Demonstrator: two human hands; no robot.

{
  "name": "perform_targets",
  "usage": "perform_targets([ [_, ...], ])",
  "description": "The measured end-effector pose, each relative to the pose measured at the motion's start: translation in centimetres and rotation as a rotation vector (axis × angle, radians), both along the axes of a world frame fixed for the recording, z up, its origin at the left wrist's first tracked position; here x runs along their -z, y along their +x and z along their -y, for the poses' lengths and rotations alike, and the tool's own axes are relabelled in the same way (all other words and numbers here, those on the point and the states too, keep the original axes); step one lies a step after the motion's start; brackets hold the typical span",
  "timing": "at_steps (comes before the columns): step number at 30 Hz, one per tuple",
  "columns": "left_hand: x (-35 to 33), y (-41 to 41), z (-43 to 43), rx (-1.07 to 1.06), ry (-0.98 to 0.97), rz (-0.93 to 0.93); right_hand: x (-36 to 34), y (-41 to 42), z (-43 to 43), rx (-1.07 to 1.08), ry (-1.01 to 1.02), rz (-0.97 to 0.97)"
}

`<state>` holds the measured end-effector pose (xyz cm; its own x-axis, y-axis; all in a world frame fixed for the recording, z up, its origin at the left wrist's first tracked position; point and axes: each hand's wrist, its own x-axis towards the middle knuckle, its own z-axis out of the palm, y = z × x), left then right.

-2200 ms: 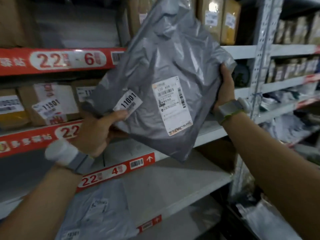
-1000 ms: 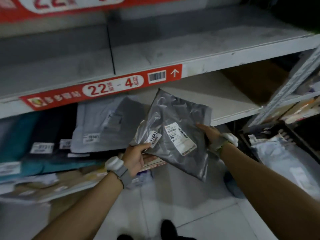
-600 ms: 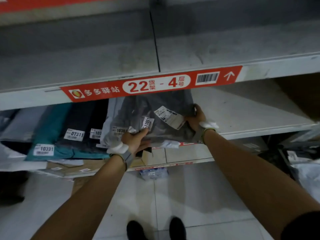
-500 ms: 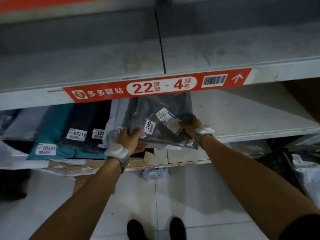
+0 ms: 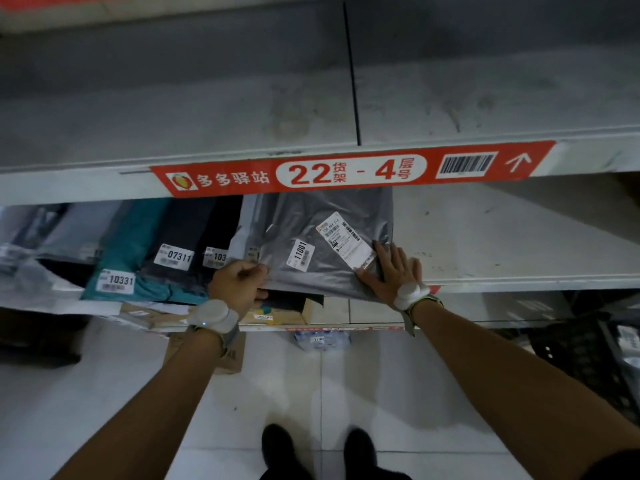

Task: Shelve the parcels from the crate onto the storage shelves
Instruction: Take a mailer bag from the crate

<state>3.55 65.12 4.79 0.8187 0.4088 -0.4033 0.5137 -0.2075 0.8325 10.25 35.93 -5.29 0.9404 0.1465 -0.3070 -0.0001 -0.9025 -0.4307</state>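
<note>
While the grey parcel (image 5: pixel 325 233) lies flat on the lower shelf (image 5: pixel 502 237), its far end is hidden under the red label strip (image 5: pixel 346 171) of the shelf above, and its near edge hangs a little over the lower shelf's front edge. The parcel is placed left of the shelf's middle, with bare shelf to its right.

The right hand (image 5: pixel 393 271) is laid on the parcel's near right corner. Its fingers (image 5: pixel 381 256) are straight and spread, pressed flat on the plastic just beside the shipping label (image 5: pixel 346 240), with the palm over the shelf's front edge.

The left hand (image 5: pixel 237 285) is held at the parcel's near left corner. Its fingers (image 5: pixel 254 270) are curled, and the corner is pinched between them and the thumb below. The white sticker (image 5: pixel 300 255) marked 11001 lies between the two hands.

The parcel's left edge is laid over a pale parcel (image 5: pixel 247 230). Further left along the shelf a dark parcel (image 5: pixel 183 230) marked 07311 and a teal parcel (image 5: pixel 135 237) marked 10331 are lined up. A black crate (image 5: pixel 595 355) is seen on the floor at the right.
</note>
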Motion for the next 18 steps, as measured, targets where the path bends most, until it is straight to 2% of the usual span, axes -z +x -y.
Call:
perform_targets([
  [1,0.0,0.1,0.0,0.020,0.168,0.050,-0.1,0.0,-0.1,0.001,-0.013,0.006],
  [4,-0.3,0.2,0.9,0.113,0.858,0.254,0.2,0.1,0.1,0.001,-0.030,0.000],
  [6,-0.2,0.1,2.5,0.279,1.083,0.415,0.2,0.1,0.0,-0.007,-0.054,0.003],
  [8,1.2,-0.3,4.5,0.545,1.163,0.448,0.2,0.1,0.1,-0.013,-0.062,0.011],
  [11,5.1,-1.2,6.6,0.795,1.258,0.271,0.2,0.1,0.2,-0.014,-0.060,0.009],
  [14,6.5,-1.8,7.0,0.834,1.281,0.093,0.4,0.0,0.1,-0.019,-0.059,0.006],
  [18,6.9,-1.9,7.7,0.800,1.299,0.112,0.8,0.0,0.0,-0.015,-0.052,0.013],
])
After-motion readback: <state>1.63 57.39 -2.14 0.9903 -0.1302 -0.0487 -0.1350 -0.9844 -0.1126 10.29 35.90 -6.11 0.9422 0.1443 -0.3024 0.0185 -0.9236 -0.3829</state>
